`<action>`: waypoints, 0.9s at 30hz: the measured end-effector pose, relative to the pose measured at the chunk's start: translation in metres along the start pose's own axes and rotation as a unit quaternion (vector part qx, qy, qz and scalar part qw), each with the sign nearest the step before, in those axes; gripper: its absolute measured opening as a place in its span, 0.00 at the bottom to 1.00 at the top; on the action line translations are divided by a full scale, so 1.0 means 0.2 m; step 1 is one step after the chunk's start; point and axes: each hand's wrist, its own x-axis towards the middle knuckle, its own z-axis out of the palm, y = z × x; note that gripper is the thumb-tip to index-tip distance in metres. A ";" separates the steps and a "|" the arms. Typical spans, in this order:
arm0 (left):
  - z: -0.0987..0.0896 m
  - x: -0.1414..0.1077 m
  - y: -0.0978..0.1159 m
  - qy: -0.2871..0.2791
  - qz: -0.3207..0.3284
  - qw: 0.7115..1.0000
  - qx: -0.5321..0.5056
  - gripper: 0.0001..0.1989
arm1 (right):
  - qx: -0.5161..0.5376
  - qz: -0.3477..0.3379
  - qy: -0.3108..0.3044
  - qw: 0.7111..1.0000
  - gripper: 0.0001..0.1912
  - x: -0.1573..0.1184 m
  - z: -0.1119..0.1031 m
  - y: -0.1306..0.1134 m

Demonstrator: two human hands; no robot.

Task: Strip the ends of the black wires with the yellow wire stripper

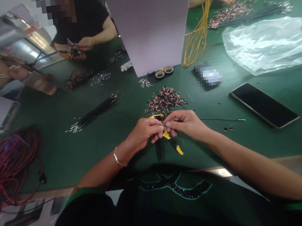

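Both hands are up together just above the green bench (59,140) near its front edge. The left hand (144,132), with a silver bangle (117,157) on the wrist, has its fingers (155,127) closed around the head of the yellow-handled pliers (174,143), which hang down between the hands with the handles toward the person. The right hand (186,125) has its fingers (171,124) pinched together at the same spot, touching the left fingers; anything held there is hidden. Just ahead lies a heap of short copper-tipped wire pieces (165,99), with a bundle of black wires (95,113) to the left. A single thin wire (222,119) lies right of the right hand. Farther off are a smartphone (263,104), two tape rolls (162,72), a clear plastic bag (270,45) and a red wire coil (7,167). A co-worker's hands (80,48) work across the bench.
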 end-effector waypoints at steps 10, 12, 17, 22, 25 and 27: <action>-0.02 0.00 -0.01 -0.039 0.018 0.999 -0.017 0.08 | 0.127 0.047 -0.038 0.990 0.12 0.00 0.00 -0.01; -0.02 0.00 -0.01 -0.046 0.015 0.999 -0.023 0.09 | 0.136 0.055 -0.046 0.988 0.13 0.00 -0.01 -0.01; -0.03 0.00 0.01 -0.049 -0.006 0.998 -0.031 0.09 | 0.147 0.059 -0.046 0.986 0.11 0.00 -0.02 -0.01; -0.05 0.01 0.02 -0.047 -0.033 0.997 -0.058 0.08 | 0.138 0.038 -0.006 0.990 0.10 0.01 -0.04 -0.02; -0.08 0.02 0.02 -0.036 -0.033 0.996 -0.074 0.08 | 0.082 0.024 0.021 0.996 0.12 0.01 -0.07 -0.02; -0.10 0.03 0.02 -0.027 -0.023 0.996 -0.077 0.08 | -0.006 0.027 0.015 1.000 0.13 0.01 -0.08 -0.01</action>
